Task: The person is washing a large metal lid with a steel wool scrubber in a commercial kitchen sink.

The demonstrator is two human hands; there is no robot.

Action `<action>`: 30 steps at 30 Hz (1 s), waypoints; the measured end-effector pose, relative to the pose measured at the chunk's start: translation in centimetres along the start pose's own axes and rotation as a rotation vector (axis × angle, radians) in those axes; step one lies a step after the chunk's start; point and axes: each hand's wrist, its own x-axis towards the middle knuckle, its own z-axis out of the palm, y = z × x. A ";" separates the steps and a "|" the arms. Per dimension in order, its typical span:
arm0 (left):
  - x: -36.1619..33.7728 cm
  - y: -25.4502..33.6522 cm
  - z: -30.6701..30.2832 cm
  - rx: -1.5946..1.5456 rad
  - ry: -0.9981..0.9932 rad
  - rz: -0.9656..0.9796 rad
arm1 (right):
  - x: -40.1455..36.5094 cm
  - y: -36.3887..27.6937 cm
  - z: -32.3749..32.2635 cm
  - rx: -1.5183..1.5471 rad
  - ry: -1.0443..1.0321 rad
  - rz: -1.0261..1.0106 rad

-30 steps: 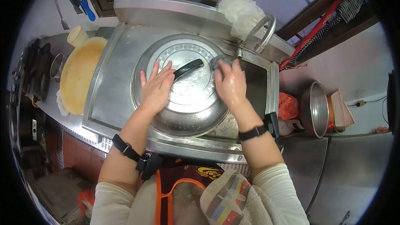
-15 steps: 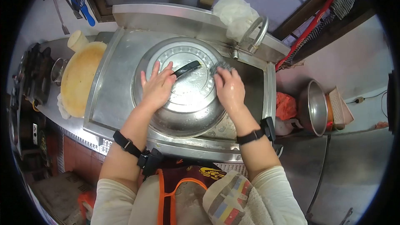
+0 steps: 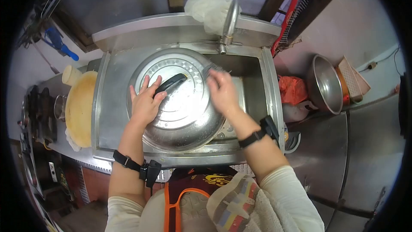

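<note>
A large domed steel pot lid [image 3: 184,107] with a black handle [image 3: 171,82] lies across the drainboard and the edge of the sink. Water drops sit on its shiny surface. My left hand [image 3: 145,103] presses on the lid's left part, fingers spread, right beside the handle. At the lid's upper right rim, my right hand [image 3: 223,92] is closed around a grey steel wool scrubber [image 3: 210,69], mostly hidden by the fingers and a little blurred.
The sink basin [image 3: 253,90] opens to the right of the lid, below a faucet [image 3: 227,30]. A white plastic bag [image 3: 209,8] hangs behind it. On the left counter is a round yellowish board [image 3: 81,107]. A metal bowl [image 3: 326,83] and a red bag [image 3: 292,89] stand at right.
My head view has shifted, so the scene sits further left. My right hand and the scrubber have stayed at the lid's upper right rim, and my left hand remains beside the handle.
</note>
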 end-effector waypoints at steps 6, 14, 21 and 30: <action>0.1 -0.1 1.1 0.020 0.072 -0.053 | -1.4 9.3 2.9 0.146 0.125 0.345; 0.6 1.0 2.4 -0.035 0.155 -0.169 | -14.7 3.2 3.2 0.175 -0.147 0.423; 0.7 4.6 4.0 -0.090 0.241 -0.473 | -3.7 8.3 2.7 0.423 -0.115 0.418; -0.2 4.5 4.4 -0.174 0.170 -0.457 | -11.2 3.1 3.5 0.222 -0.215 0.466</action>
